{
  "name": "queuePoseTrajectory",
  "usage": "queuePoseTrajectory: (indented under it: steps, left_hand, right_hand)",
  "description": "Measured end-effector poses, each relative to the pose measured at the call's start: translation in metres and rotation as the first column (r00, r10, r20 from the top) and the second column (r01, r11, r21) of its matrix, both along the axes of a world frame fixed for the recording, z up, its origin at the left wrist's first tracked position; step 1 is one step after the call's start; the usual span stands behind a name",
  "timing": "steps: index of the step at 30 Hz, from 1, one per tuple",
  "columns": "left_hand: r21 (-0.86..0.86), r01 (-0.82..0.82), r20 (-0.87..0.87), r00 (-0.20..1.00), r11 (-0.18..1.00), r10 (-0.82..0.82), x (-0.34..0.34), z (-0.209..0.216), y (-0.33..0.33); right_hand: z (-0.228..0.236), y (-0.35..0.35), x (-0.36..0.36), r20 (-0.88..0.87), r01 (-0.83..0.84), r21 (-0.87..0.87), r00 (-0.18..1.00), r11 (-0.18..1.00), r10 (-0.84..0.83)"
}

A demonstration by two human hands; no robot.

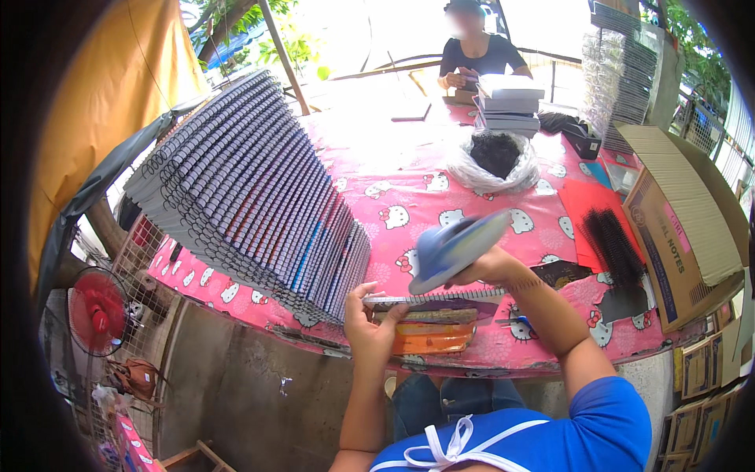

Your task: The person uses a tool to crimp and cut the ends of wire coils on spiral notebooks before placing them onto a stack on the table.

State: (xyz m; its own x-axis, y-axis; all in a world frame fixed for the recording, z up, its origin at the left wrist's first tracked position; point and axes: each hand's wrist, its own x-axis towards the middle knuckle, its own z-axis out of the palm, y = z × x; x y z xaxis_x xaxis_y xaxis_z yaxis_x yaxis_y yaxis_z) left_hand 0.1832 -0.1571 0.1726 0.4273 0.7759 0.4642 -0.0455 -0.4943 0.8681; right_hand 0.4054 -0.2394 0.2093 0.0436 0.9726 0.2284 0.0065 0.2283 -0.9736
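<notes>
My left hand (370, 321) grips the left end of a notebook (472, 305) at the table's near edge, thumb on the near side. A spiral coil runs along the notebook's upper edge. Just below it lies a worn block with orange tape (432, 338), partly covered. Above the coil, my right hand (481, 269) is closed around a flat blue and grey slipper-shaped object (458, 250); it is smeared by motion and its exact kind is unclear. Left of my left hand rises a tall stack of spiral-bound notebooks (267, 197), leaning with coils toward me.
A plastic bag of black coils (495, 157) sits mid-table. Black coils (612, 245) lie on a red sheet (586, 212) beside an open cardboard box (668, 228). Stacked books (510, 106) stand before a seated person (480, 55). A red fan (98, 311) is at left.
</notes>
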Motion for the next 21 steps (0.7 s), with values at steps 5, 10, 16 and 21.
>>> queuePoseTrajectory:
  steps: [5, 10, 16, 21]
  left_hand:
    - [-0.338, 0.175, 0.377, 0.925, 0.925, -0.037, -0.008, -0.014, 0.007]
    - [-0.394, 0.234, 0.42, 0.906, 0.889, -0.053, -0.01, -0.024, 0.023]
    - [-0.453, 0.419, 0.561, 0.82, 0.787, -0.113, -0.015, -0.028, 0.029]
    - [-0.466, 0.399, 0.498, 0.856, 0.79, -0.139, -0.02, -0.026, 0.032]
  right_hand:
    - [-0.008, 0.012, -0.001, 0.112, 0.044, -0.077, 0.993, 0.996, -0.035]
    - [-0.012, 0.037, -0.003, 0.842, 0.281, 0.06, 0.501, 0.958, -0.2]
    - [-0.019, 0.039, -0.004, 0.684, 0.128, 0.091, 0.713, 0.988, -0.155]
    - [-0.043, 0.008, 0.031, 0.824, 0.251, 0.101, 0.521, 0.963, -0.223]
